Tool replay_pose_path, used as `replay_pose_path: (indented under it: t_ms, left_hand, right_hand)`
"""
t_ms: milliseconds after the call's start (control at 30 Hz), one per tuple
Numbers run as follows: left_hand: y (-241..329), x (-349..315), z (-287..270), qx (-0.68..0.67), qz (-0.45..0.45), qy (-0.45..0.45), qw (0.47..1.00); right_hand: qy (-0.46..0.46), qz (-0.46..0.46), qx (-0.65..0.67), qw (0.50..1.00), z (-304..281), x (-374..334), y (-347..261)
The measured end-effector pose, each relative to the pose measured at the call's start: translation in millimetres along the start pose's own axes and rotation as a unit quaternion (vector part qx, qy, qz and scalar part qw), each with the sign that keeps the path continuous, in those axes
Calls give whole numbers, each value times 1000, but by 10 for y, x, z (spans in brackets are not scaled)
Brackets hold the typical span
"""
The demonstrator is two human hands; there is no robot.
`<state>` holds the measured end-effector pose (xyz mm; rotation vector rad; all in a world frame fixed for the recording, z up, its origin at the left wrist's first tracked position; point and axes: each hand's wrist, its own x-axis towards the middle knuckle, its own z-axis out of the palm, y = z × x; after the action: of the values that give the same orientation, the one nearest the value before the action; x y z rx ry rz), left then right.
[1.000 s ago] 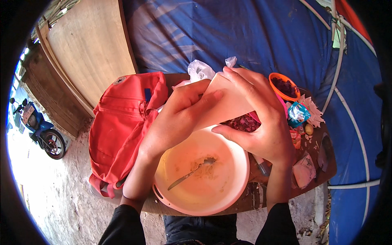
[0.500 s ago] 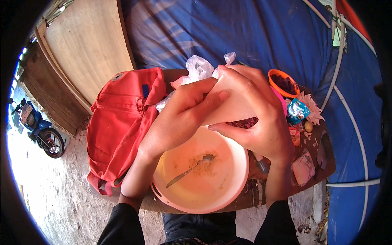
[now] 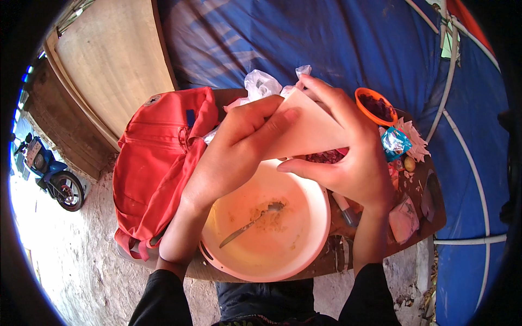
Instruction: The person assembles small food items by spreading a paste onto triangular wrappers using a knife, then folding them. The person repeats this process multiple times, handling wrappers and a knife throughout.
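A thin pale sheet (image 3: pixel 309 126) with straight edges, like a pastry wrapper, is held up above the far rim of a white basin (image 3: pixel 321 217). My left hand (image 3: pixel 239 141) pinches its left side, thumb on top. On the other side my right hand (image 3: pixel 356 157) curves around the sheet's right edge with thumb and fingers wide apart; whether its palm touches the sheet I cannot tell. Inside the basin lies a metal spoon (image 3: pixel 247 227) beside brownish residue. Dark red chopped food (image 3: pixel 329 156) shows below the sheet, its container mostly hidden by my hands.
A red backpack (image 3: pixel 157 163) lies left on the brown table (image 3: pixel 429 231). Crumpled clear plastic bags (image 3: pixel 262 84) sit at the back. To the right are an orange bowl (image 3: pixel 363 108) of dark red pieces, a teal packet (image 3: pixel 396 142) and a dark-ended handle (image 3: pixel 348 214).
My right fingers have spread and lifted off the sheet's upper edge, so more of the sheet shows. The left hand keeps its pinch, shifted slightly to the left.
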<state>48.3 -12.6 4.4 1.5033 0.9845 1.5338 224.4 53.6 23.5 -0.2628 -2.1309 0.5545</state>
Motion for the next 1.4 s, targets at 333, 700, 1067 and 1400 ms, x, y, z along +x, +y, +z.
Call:
replay_pose_path:
  t_ms: [333, 700, 1067, 1400]
  left_hand:
    - [-7, 20, 49, 17, 4, 14, 1000]
    - [81, 30, 59, -23, 20, 80, 996]
    - [177, -66, -64, 65, 33, 152, 986]
    - [327, -362, 417, 205, 26, 301, 931]
  right_hand:
    - [21, 164, 165, 972, -176, -7, 82]
    - [46, 220, 134, 965, -253, 23, 189]
    - [-136, 401, -294, 857, -405, -1301, 466]
    - [117, 430, -206, 871, -409, -2384, 286]
